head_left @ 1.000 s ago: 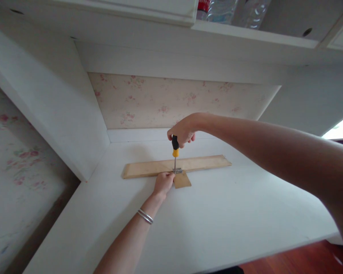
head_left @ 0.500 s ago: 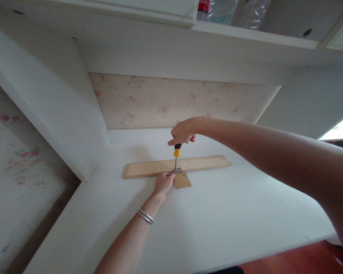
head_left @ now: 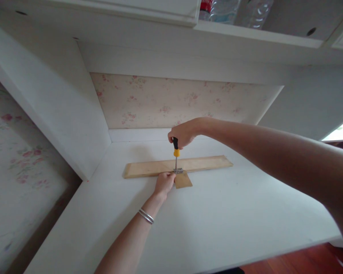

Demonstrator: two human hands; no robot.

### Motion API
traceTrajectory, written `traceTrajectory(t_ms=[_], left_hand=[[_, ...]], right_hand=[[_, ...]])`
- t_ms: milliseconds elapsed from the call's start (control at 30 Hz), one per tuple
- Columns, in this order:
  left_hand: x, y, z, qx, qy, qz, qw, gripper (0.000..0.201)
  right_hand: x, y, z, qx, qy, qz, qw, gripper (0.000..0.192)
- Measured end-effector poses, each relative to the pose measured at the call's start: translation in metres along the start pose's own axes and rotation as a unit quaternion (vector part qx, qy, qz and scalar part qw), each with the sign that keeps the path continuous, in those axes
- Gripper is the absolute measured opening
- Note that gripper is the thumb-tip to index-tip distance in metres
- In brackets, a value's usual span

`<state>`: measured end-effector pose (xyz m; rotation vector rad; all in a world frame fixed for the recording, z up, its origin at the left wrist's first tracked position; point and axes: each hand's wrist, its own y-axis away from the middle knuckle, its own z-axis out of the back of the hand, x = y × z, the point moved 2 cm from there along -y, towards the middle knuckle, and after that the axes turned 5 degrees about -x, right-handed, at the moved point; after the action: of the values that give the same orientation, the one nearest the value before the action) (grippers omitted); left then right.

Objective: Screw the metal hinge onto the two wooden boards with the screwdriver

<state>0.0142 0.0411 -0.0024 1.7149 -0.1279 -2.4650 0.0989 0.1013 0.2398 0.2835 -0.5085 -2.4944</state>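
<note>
A screwdriver (head_left: 176, 153) with a black and yellow handle stands nearly upright, its handle gripped from above by my right hand (head_left: 183, 134). Its shaft runs down to a small metal hinge (head_left: 177, 171). The hinge lies where a long, pale wooden board (head_left: 148, 167) meets a short wooden piece (head_left: 183, 180) that sticks out towards me. My left hand (head_left: 165, 183) is closed at the near edge of the board, its fingertips beside the hinge and against the short piece. What those fingertips pinch is hidden. Any screw under the tip is too small to see.
Everything lies on a white desktop (head_left: 231, 213) with a white side panel (head_left: 54, 95) on the left. Floral wallpaper (head_left: 165, 101) covers the wall behind. Overhead, a cabinet shelf (head_left: 260, 36) holds several clear plastic bottles (head_left: 224, 11).
My right hand's fingers have shifted round the screwdriver handle, so more of its black part shows. The view has moved slightly. The board and my left hand stay in place.
</note>
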Motion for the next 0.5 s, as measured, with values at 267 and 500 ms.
traceTrajectory(t_ms=[267,500], left_hand=[[-0.0012,0.0007,0.0001,0.002,-0.005,-0.005,1.000,0.029],[-0.0047,0.0014,0.0023,0.006,-0.013,0.000,1.000,0.029]], right_hand=[[0.0053,0.0066,0.0019,-0.002,0.017,-0.007,1.000,0.046],[0.0032,0.0049,0.0011,0.020,0.008,-0.050,0.999,0.039]])
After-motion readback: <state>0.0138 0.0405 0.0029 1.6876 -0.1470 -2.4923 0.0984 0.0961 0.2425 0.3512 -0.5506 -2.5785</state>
